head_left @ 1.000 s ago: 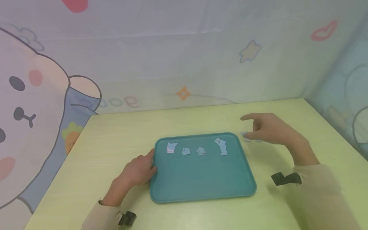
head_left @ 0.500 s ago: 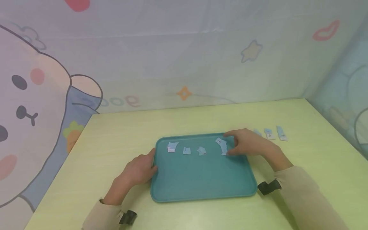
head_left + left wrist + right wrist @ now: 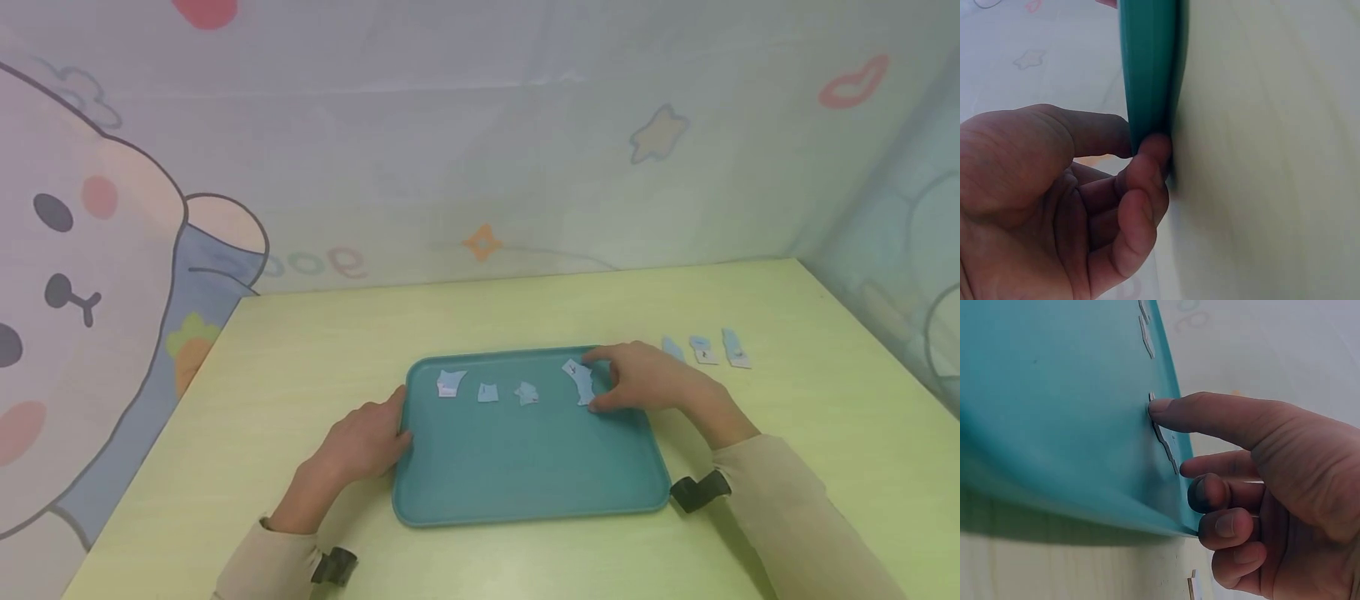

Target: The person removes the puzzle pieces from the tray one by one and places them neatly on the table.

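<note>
In the head view, a curved light-blue puzzle piece (image 3: 580,382) lies flat in the upper right of the teal tray (image 3: 525,467). My right hand (image 3: 651,375) reaches over the tray's right edge, thumb at the piece's lower end and index finger by its upper end. The right wrist view shows the thumb touching the piece (image 3: 1165,445), the other fingers curled beside the rim. My left hand (image 3: 363,442) holds the tray's left edge; seen from the left wrist, its thumb and fingers pinch the rim (image 3: 1147,75).
A small row of puzzle pieces (image 3: 487,392) lies along the tray's upper side. More pieces (image 3: 703,350) sit on the pale yellow table (image 3: 315,333) right of the tray, one partly behind my right hand. A patterned cloth wall (image 3: 420,167) stands behind.
My right hand has come left and down from the pieces on the table to the curved piece in the tray, then barely shifted. The left hand stays on the tray.
</note>
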The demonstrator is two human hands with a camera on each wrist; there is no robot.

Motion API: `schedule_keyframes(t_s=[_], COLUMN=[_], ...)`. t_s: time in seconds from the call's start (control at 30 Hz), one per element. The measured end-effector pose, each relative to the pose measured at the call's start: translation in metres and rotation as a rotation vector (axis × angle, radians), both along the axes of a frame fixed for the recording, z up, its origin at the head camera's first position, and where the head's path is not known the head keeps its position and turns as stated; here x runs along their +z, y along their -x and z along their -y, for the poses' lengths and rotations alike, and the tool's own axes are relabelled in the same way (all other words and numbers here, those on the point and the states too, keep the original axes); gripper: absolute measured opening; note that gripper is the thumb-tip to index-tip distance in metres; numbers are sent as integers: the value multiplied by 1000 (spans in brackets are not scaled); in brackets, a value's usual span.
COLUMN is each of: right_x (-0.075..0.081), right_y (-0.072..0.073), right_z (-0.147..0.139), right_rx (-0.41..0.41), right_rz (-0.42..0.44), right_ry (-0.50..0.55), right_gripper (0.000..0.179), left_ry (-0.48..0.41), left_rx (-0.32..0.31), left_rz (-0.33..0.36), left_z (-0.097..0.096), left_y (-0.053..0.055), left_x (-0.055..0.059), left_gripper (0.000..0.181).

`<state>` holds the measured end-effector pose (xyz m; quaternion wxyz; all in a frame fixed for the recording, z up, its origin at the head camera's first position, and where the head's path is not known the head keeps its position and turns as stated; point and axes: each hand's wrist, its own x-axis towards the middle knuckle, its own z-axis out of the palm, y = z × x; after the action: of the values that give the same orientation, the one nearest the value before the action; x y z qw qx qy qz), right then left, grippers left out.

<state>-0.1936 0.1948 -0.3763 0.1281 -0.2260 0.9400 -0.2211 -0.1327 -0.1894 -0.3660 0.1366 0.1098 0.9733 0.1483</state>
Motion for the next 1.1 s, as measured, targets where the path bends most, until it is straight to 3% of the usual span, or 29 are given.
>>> schedule_keyframes(t_s=[0.8, 1.1], right_x=[1, 25], right_y=[0, -7], right_z=[-1, -10], right_rx=[19, -38], right_rz=[-4, -13], right_ry=[15, 58], right_gripper=[58, 60], left_ry=[-6, 1], left_rx=[5, 1], left_rz=[9, -1], left_z=[-1, -1], left_y=[-1, 0], left_x=[1, 1], left_gripper=[66, 66])
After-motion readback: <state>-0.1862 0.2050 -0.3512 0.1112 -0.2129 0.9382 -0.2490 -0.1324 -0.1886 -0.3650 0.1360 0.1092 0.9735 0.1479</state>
